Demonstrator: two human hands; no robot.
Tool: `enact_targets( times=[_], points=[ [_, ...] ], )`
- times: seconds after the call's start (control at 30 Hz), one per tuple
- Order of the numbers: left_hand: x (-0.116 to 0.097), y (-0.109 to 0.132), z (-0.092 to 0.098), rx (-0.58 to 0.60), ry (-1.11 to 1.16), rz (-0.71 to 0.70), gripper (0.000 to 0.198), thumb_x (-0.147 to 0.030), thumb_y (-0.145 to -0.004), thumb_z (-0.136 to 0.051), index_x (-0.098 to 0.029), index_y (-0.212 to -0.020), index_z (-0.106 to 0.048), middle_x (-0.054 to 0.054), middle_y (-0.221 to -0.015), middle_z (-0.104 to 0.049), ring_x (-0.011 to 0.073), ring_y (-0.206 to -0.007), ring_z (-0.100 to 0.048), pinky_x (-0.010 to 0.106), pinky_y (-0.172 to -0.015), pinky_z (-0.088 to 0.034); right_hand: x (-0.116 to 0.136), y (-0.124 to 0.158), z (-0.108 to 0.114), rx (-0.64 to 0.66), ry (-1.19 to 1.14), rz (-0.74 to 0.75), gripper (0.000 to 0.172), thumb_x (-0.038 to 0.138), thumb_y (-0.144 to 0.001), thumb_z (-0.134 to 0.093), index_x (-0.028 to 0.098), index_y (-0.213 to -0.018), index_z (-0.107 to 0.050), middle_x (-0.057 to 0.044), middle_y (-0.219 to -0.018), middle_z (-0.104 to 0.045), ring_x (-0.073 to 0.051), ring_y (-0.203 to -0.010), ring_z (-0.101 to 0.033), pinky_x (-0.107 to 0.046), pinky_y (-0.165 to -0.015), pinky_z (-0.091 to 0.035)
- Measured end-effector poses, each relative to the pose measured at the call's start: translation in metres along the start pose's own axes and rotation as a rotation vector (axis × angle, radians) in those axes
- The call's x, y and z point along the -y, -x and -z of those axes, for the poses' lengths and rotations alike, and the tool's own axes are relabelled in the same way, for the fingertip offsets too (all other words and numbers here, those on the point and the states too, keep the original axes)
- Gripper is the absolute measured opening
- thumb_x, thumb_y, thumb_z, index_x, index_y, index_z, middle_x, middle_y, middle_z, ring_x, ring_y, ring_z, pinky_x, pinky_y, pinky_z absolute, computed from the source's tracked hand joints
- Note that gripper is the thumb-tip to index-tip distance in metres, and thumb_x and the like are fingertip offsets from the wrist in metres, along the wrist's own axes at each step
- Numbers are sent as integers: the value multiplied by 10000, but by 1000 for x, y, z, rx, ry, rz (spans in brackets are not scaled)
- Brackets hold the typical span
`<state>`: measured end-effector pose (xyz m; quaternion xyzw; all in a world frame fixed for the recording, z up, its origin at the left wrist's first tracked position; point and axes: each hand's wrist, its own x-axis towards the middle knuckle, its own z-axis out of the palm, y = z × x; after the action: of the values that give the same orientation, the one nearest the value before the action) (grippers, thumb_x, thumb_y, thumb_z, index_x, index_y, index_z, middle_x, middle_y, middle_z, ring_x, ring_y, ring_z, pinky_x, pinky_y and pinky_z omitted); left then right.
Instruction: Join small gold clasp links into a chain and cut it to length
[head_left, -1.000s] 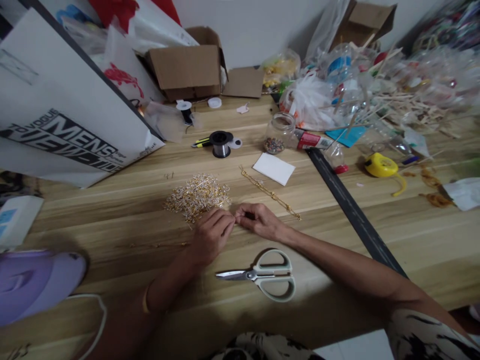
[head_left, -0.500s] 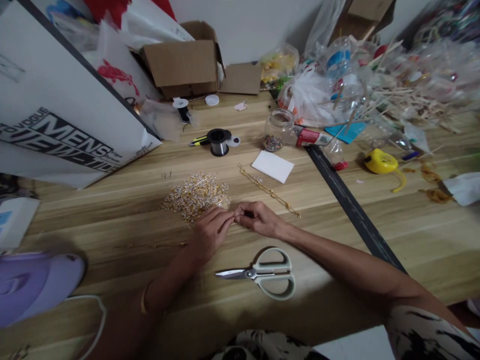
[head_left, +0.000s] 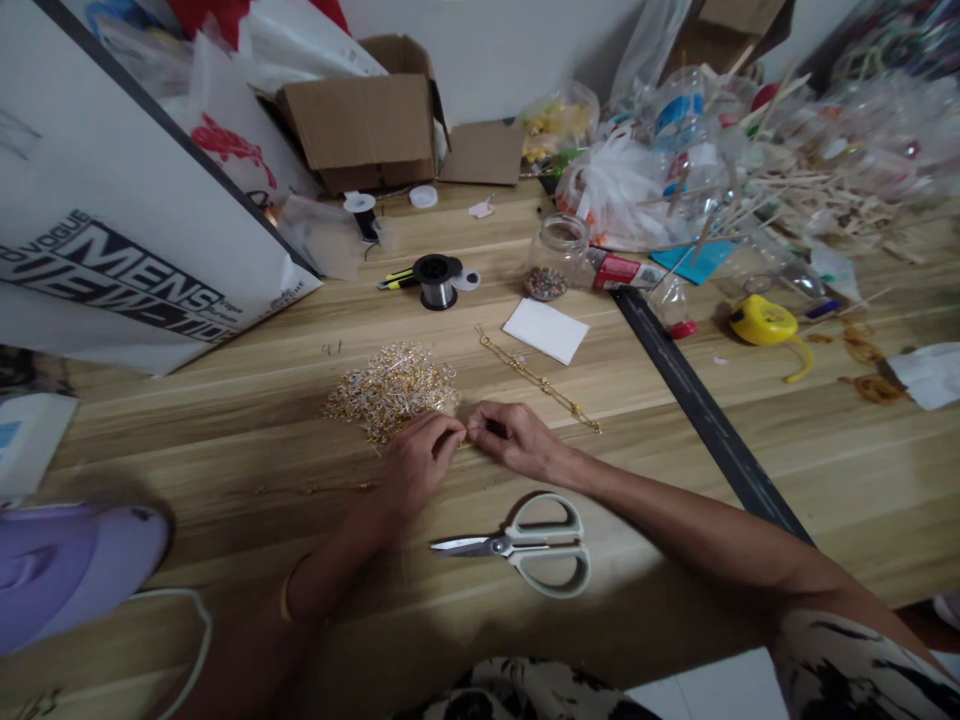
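Note:
My left hand (head_left: 421, 452) and my right hand (head_left: 514, 437) meet at the fingertips, thumbs and forefingers pinched together. A tiny, thin gold-coloured strand seems to run between them; its exact shape is too small to tell. Just behind my left hand lies a heap of small gold and clear pieces (head_left: 394, 388). A thin beaded chain (head_left: 322, 489) stretches over the table from the left and disappears beneath my left wrist. Beyond my right hand rests a gold beaded chain (head_left: 541, 382). Scissors (head_left: 510, 545) with pale handles lie in front of both hands, blades pointing left.
Behind the heap are a wire spool (head_left: 437, 283), a cutter knife (head_left: 396, 279) and a white card (head_left: 546, 331). A jar of beads (head_left: 559, 260) and a yellow tape measure (head_left: 763, 322) stand farther right. A purple iron (head_left: 82, 570) sits at left.
My left fingertips have shifted slightly left, and the gap between the two hands is a little wider. The things on the table have stayed in place.

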<state>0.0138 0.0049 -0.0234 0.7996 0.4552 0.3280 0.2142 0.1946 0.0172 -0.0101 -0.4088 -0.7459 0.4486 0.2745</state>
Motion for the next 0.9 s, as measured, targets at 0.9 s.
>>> enact_targets(
  times=[0.9],
  points=[
    [2,-5,9,155,351,353,165,-283,-799,-537,-154,-763,-634,2,-685,-627,131,-651,-560,229,-619,-432,-8,-3,2,5,-20,127,76,186,-857,-494,149,-830,-555,3,-726,-529,-108,-636,-446,-215,-592,-329]
  ],
)
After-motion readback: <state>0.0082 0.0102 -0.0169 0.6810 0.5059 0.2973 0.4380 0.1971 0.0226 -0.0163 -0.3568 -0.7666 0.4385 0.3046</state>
